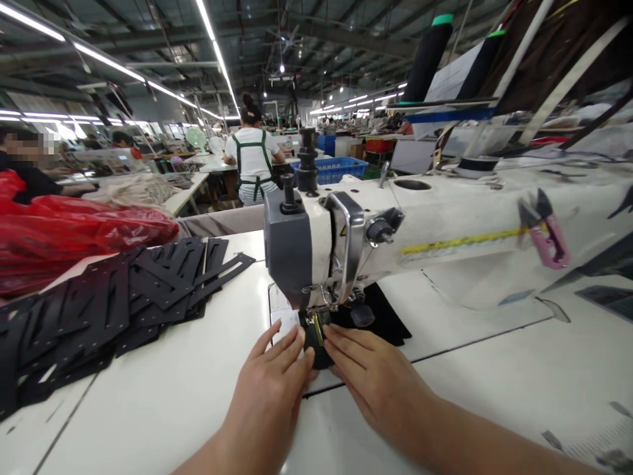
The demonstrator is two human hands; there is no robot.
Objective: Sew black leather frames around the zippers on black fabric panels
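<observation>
A piece of black fabric with a gold-toothed zipper lies under the presser foot area of a white and grey sewing machine. My left hand rests at the fabric's left edge, its fingers stretched forward and the outer ones apart. From the other side, my right hand lies over the fabric with fingers extended close together, tips beside the zipper. Behind the machine's head, more black fabric spreads to the right. The needle tip cannot be made out.
Black flat pieces with slots are piled on the left of the white table, near a red plastic bag. Pink thread snips sit on the machine arm. Thread cones stand above. A co-worker faces away ahead.
</observation>
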